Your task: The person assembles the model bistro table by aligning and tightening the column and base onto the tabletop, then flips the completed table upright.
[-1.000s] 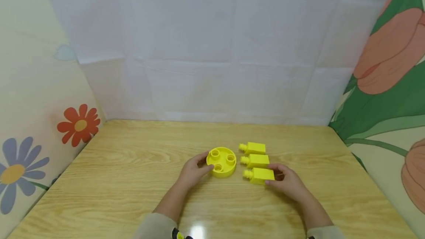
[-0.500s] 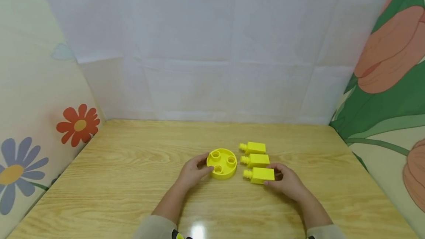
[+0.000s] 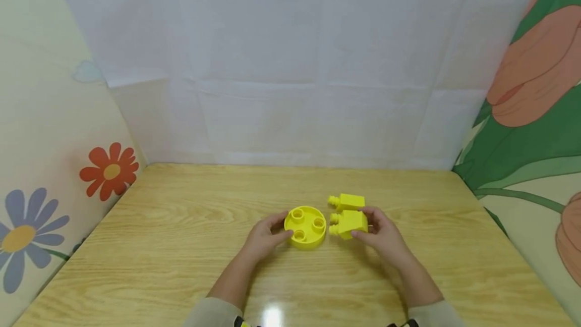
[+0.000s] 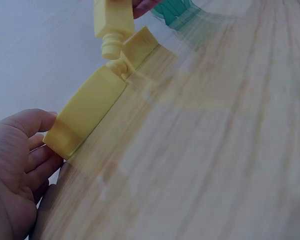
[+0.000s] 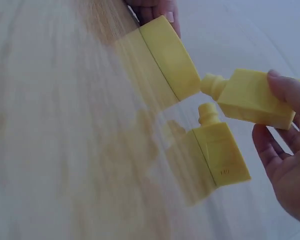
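Note:
A round yellow disc (image 3: 307, 226) with a raised rim and three ring-shaped sockets lies on the table. My left hand (image 3: 263, 238) grips its left edge, thumb at the rim and fingers against the side. Between thumb and fingers, my right hand (image 3: 383, 238) pinches a yellow block with a ribbed peg (image 5: 255, 97), raised off the table, its peg pointing at the disc. Below it in the right wrist view rests a like block (image 5: 222, 152). The head view shows the farthest block (image 3: 352, 201) lying behind, while the held one partly covers the middle block (image 3: 351, 214).
The wood-grain table (image 3: 181, 206) stretches around both hands. A white cloth (image 3: 290, 64) hangs along its back edge. Flower-printed sheets stand at the left (image 3: 41, 115) and right (image 3: 535, 165) sides.
My right hand has lifted the nearest block and brought it up and left, so that it overlaps the middle block in the head view. The disc and left hand have shifted slightly.

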### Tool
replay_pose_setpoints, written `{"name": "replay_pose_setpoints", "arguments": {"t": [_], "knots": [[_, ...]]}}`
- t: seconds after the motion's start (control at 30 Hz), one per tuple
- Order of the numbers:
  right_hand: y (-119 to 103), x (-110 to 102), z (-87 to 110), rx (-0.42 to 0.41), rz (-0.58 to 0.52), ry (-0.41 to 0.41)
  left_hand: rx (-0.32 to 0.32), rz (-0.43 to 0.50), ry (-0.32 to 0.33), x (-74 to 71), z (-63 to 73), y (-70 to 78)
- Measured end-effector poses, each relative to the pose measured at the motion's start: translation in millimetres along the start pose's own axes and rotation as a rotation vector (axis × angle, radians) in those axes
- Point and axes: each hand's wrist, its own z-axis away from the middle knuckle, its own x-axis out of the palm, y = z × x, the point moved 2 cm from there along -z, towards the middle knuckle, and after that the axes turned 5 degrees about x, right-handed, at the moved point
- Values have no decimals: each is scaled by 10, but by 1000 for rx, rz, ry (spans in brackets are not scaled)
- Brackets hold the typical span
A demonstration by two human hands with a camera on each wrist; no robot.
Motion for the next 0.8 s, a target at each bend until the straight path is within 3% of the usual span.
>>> {"name": "replay_pose_setpoints", "arguments": {"t": [0.2,0.47,0.8], "knots": [[-150,85,-86,-29,16,53,-3,36,-15,4,26,4],[-340,238,-199,-72,-49,9,-14,30,-13,-4,35,-16],[-435,454,-330,-59,-47,1,-17,19,-33,-6,49,7]]}}
